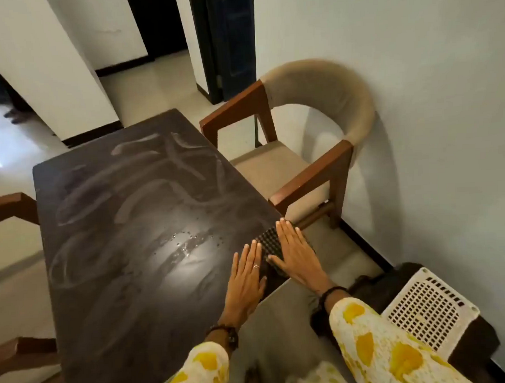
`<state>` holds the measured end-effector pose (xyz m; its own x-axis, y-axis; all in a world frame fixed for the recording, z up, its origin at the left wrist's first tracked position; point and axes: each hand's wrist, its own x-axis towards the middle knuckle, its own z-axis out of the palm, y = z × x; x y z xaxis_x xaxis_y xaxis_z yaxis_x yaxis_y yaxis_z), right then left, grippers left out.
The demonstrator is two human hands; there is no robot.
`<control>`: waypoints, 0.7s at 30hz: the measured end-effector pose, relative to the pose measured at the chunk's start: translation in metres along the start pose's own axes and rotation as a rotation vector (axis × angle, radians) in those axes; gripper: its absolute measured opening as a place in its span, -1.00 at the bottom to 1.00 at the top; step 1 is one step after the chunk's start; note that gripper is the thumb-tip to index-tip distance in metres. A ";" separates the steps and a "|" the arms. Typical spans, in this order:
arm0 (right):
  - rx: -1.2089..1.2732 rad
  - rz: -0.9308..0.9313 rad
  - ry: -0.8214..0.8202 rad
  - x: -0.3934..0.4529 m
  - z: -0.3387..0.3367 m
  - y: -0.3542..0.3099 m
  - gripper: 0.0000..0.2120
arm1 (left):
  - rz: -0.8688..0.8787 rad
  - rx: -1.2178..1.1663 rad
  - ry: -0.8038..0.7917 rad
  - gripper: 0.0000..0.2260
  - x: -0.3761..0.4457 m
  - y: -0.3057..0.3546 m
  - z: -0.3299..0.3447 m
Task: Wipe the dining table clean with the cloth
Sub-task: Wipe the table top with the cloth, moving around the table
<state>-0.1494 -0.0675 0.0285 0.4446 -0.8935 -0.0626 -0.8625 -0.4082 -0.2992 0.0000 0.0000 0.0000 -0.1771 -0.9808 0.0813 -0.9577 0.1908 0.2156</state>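
Under both flat hands (295,258) (table's edge (282,283)): cloth (270,243).

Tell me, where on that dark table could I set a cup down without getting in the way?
Most of the table is bare: the far end beside the armchair and the whole left side. The near right corner is taken, with the left hand and right hand flat on the cloth. Water droplets sit beside them.
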 end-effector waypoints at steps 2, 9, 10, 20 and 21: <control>0.031 0.083 -0.049 -0.005 0.005 -0.002 -0.10 | -0.063 -0.007 -0.053 -0.33 -0.002 -0.004 0.005; 0.057 0.230 -0.227 0.005 0.014 -0.011 -0.06 | -0.191 -0.078 -0.322 -0.31 -0.001 -0.009 0.019; 0.053 0.257 -0.243 0.006 0.015 -0.011 -0.06 | -0.203 -0.092 -0.342 -0.31 0.000 -0.009 0.021; -0.185 0.331 -0.313 0.023 0.028 -0.018 -0.16 | -0.261 -0.113 -0.396 -0.35 -0.003 -0.010 0.030; -0.227 0.319 -0.355 0.026 0.029 -0.019 -0.19 | -0.267 -0.117 -0.394 -0.35 -0.004 -0.010 0.030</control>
<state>-0.1142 -0.0777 0.0052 0.1720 -0.8778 -0.4472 -0.9815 -0.1916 -0.0015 0.0036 0.0004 -0.0322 -0.0227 -0.9320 -0.3618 -0.9534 -0.0888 0.2885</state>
